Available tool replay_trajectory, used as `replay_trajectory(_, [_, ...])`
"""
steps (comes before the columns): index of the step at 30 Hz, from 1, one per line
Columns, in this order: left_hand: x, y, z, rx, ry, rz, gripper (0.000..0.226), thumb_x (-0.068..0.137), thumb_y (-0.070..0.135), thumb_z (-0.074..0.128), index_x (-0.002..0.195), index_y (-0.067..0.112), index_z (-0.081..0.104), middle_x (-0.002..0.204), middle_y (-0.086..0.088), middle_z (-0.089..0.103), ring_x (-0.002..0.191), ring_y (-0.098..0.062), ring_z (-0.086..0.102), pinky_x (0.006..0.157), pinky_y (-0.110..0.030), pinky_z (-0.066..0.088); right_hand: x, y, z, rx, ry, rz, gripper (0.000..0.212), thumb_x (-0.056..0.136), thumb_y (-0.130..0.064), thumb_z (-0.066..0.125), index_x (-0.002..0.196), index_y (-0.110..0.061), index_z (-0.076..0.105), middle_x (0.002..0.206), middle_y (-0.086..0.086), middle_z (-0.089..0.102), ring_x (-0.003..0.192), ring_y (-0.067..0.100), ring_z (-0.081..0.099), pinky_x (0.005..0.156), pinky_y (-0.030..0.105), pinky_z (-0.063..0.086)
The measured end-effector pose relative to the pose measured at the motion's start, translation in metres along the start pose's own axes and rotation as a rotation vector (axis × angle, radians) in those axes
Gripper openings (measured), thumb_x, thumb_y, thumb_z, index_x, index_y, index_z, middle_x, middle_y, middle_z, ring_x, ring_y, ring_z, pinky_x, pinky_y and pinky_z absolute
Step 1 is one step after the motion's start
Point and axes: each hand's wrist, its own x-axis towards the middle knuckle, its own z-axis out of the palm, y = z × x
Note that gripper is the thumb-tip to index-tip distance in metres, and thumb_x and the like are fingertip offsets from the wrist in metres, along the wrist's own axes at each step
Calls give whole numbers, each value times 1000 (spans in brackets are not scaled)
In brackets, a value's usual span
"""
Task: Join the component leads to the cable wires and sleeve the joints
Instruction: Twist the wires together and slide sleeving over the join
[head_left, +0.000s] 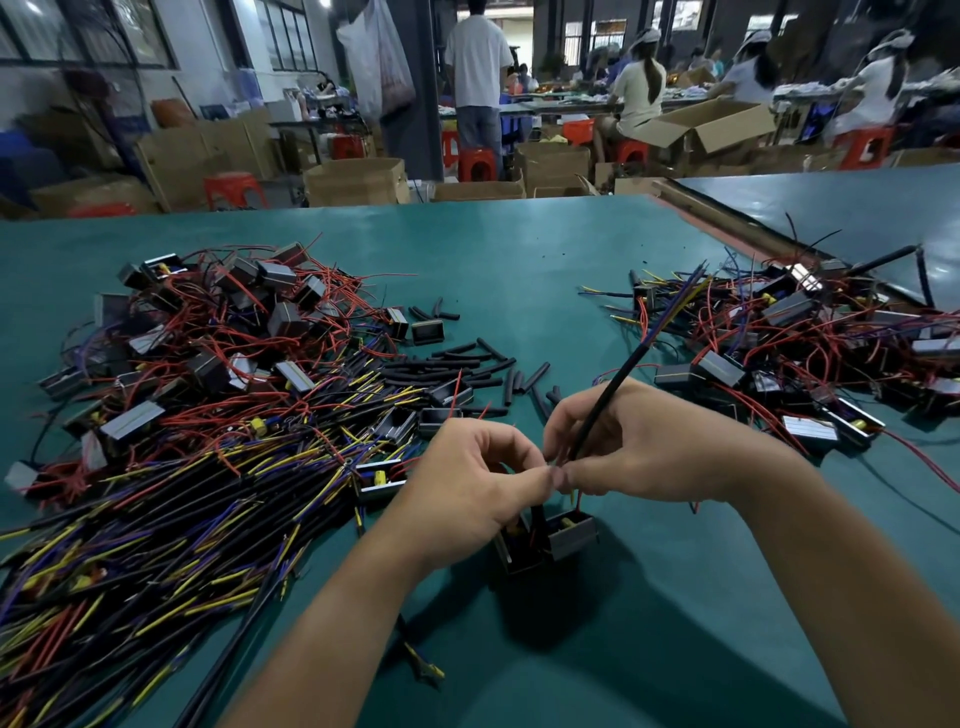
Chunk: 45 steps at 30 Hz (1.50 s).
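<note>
My left hand (470, 478) and my right hand (639, 449) meet fingertip to fingertip above the green table (519, 270). Together they pinch thin wire ends at that spot. A black cable (631, 364) runs up and away from my right hand, which grips it; its blue and yellow wires fan out at the far end. Below my hands hangs a small black component (550, 538) with a yellow part and red leads. What exactly sits between the fingertips is hidden.
A heap of components with red leads and black cables (208, 405) fills the left. Loose black sleeves (467, 364) lie in the middle. Joined pieces pile up at the right (810, 353). Cartons, red stools and seated people stand beyond the table.
</note>
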Motion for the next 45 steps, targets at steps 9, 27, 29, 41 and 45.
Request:
replay_trajectory(9, [-1,0,-3,99,34,43,28,66,34,79,63,11,64,49,3,53,44,-12,41,47,-24,30,-1,-1,-2,98,-43,12,6,86,-5,71,87,-11,69,69,5,69,65,15,63,62,22,51])
replay_trajectory(27, [-6,1,2,700,300,505,17,69,16,75,65,15,58,64,16,42,56,-4,36,53,-23,32,7,-8,12,213,39,206,25,91,-11,58,70,-6,71,63,6,71,54,13,60,55,21,52])
replay_trajectory(29, [-5,1,1,689,297,501,19,71,17,77,65,16,59,63,16,43,54,-5,37,53,-23,31,8,-8,12,217,69,195,23,90,-9,58,71,-9,71,61,0,68,55,11,60,56,21,52])
replay_trajectory(41, [-5,2,1,682,274,492,19,74,18,78,65,14,62,65,9,55,54,-10,44,50,-32,40,7,-9,10,203,61,235,24,90,-9,59,70,-11,72,65,2,69,59,13,61,60,25,54])
replay_trajectory(45, [-7,2,2,681,272,486,20,75,20,79,65,15,62,65,11,54,52,-11,46,50,-31,40,7,-9,10,197,53,241,23,90,-10,59,71,-11,72,66,2,70,60,13,62,60,25,54])
